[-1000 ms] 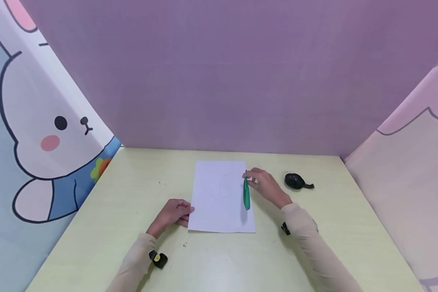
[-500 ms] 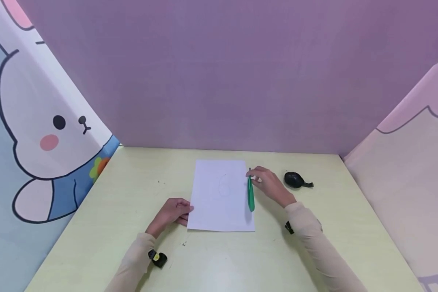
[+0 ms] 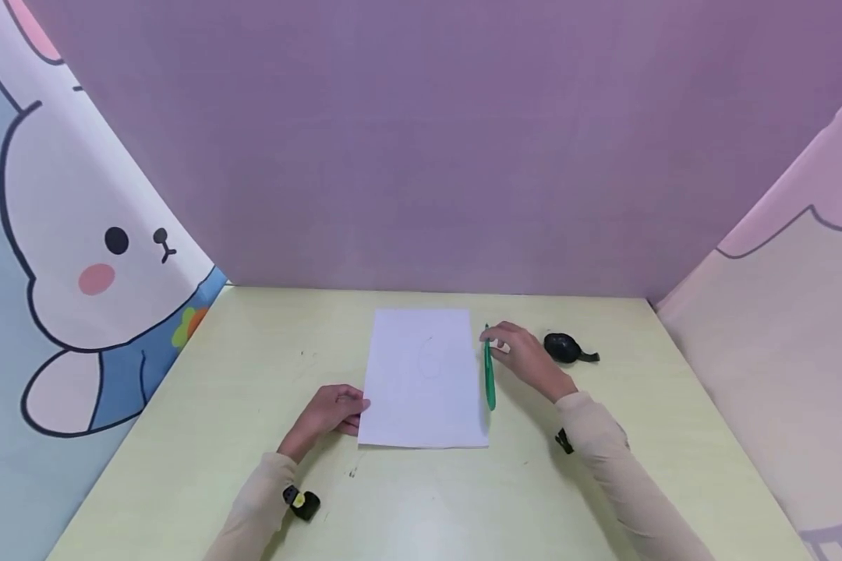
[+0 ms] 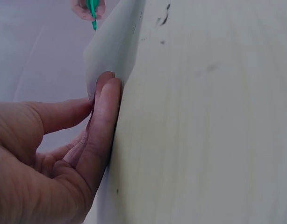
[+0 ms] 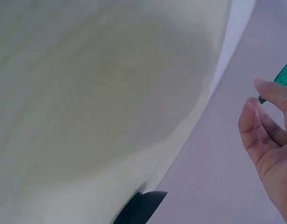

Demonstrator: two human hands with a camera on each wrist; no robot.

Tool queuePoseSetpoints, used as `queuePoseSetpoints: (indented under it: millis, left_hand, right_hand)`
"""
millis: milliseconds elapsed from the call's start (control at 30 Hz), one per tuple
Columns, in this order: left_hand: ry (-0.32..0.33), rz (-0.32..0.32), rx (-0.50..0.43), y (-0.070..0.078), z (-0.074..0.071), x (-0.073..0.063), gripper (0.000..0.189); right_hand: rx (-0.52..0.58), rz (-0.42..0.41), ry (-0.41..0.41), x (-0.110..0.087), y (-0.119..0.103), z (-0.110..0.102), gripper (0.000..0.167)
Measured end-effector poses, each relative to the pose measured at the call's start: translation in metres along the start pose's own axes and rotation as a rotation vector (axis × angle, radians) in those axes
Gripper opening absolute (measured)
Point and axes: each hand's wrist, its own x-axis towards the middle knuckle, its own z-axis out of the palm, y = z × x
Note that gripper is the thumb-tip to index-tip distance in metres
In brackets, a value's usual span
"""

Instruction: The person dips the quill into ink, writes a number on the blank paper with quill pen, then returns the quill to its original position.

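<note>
A white sheet of paper (image 3: 400,397) lies on the table with a faint thin outline (image 3: 430,360) drawn on it, like a 6. My left hand (image 3: 333,409) pinches its left edge. In the left wrist view the thumb lies over the paper (image 4: 111,51) and the fingers are beneath it, the sheet bending up there. Just beyond the sheet's right edge, my right hand (image 3: 526,358) holds a green pen (image 3: 489,382) between thumb and fingertips. The pen's long body hangs toward me in the head view. The right wrist view catches only part of the pen (image 5: 284,74).
A black rounded object with a short neck (image 3: 563,348) lies on the table right of my right hand. Small dark marks (image 3: 352,472) spot the pale table (image 3: 421,506). A purple wall (image 3: 421,156) rises behind, with printed panels at both sides.
My right hand has moved right with the pen, from over the paper's right edge to just past it. The left hand stays at the sheet's left edge.
</note>
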Motion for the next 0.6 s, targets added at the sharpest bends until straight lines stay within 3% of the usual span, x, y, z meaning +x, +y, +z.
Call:
queuePoseSetpoints:
  millis: [333,600]
  left_hand:
    - [-0.004,0.019,-0.038,0.001,-0.004,-0.002,0.03]
    - [-0.005,-0.012,-0.043,0.0,-0.004,0.0,0.026]
  right_hand:
    - [-0.027,0.034,0.015,-0.01,0.002,-0.016,0.031]
    - [-0.05,0.062,-0.012,-0.015,0.003,-0.02,0.03]
